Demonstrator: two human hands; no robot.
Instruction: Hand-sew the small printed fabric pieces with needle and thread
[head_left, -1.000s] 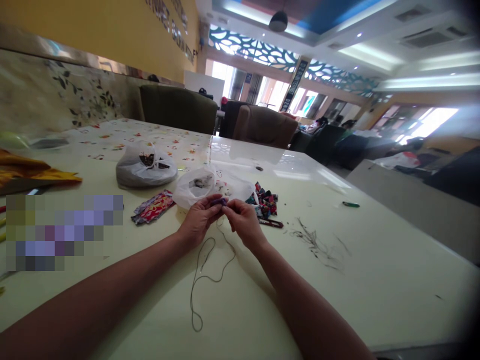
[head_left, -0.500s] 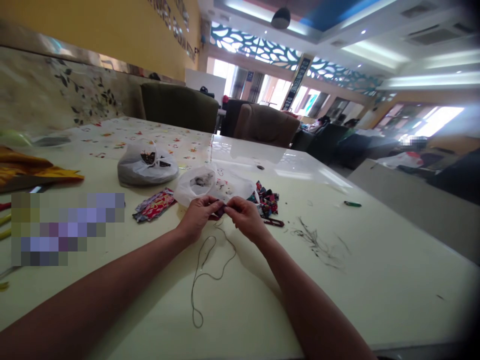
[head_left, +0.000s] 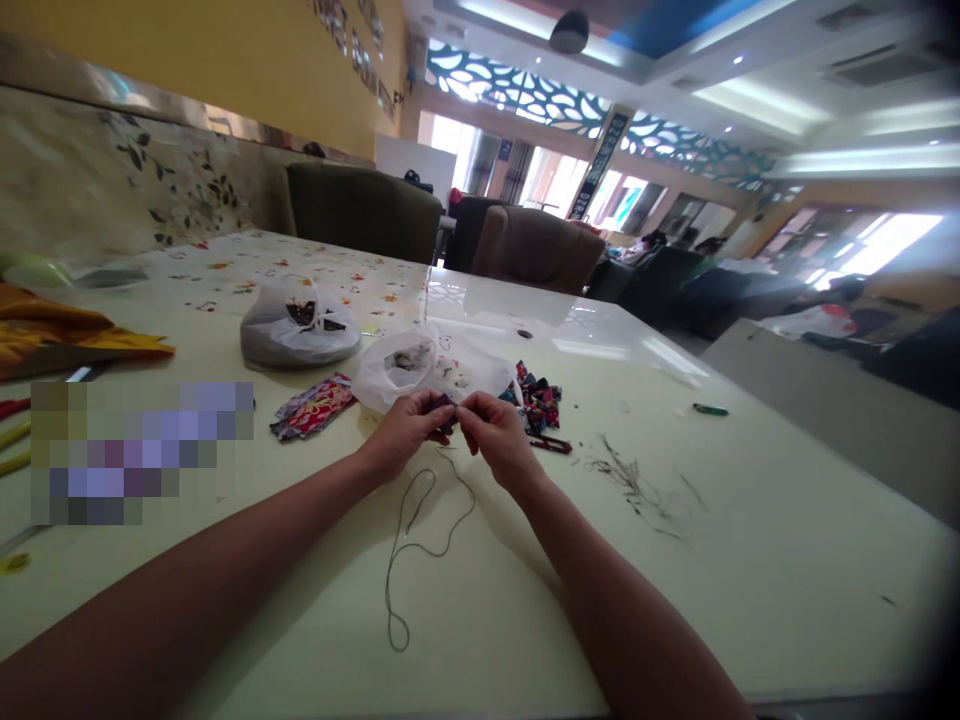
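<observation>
Between my two hands is a small dark purple piece of cloth (head_left: 444, 403), mostly covered by fingers. My left hand (head_left: 401, 432) is closed, pinching it from the left. From the other side my right hand (head_left: 499, 435) pinches at its edge, thumb and index finger together. A long dark thread (head_left: 442, 553) lies in loops on the table just below the hands. Right behind them sits a white plastic bag (head_left: 379, 378) with pale stuffing inside. Beside my right hand are a pile of patterned cloth pieces (head_left: 544, 398) and dark red thread snips (head_left: 553, 444).
A second plastic bag (head_left: 274, 340) with dark contents stands at the back left, near folded red and grey cloth strips (head_left: 319, 405). Orange cloth (head_left: 82, 335) lies far left. Loose thread scraps (head_left: 634, 485) and a green cutter-like object (head_left: 710, 409) are on the right.
The view has shifted slightly. The right fingers have opened a little from their earlier curl at the cloth, and both hands stay together at it. The thread lies as before.
</observation>
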